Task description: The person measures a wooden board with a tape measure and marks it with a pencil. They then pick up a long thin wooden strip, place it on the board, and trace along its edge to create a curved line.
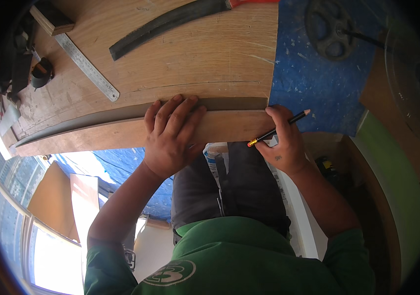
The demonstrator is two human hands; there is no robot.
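Note:
A long, thin wooden strip (pixel 229 126) lies along the near edge of the workbench, running from the far left to beside the blue sheet. My left hand (pixel 170 135) presses on its middle, the fingers bent over the far edge and the thumb at the near side. My right hand (pixel 286 145) is at the strip's right end and grips a black pencil (pixel 296 118), its sharpened end pointing up and right, its eraser end over the strip. Some right-hand fingers are hidden. Beyond the strip runs a dark grey band (pixel 234 103).
On the workbench (pixel 195 64) lie a handsaw (pixel 170 24) with a red handle, a metal ruler (pixel 87 66) and a wooden block (pixel 52 17). A black round object (pixel 41 73) sits at left. A spoked wheel (pixel 330 29) rests over the blue sheet (pixel 313 88).

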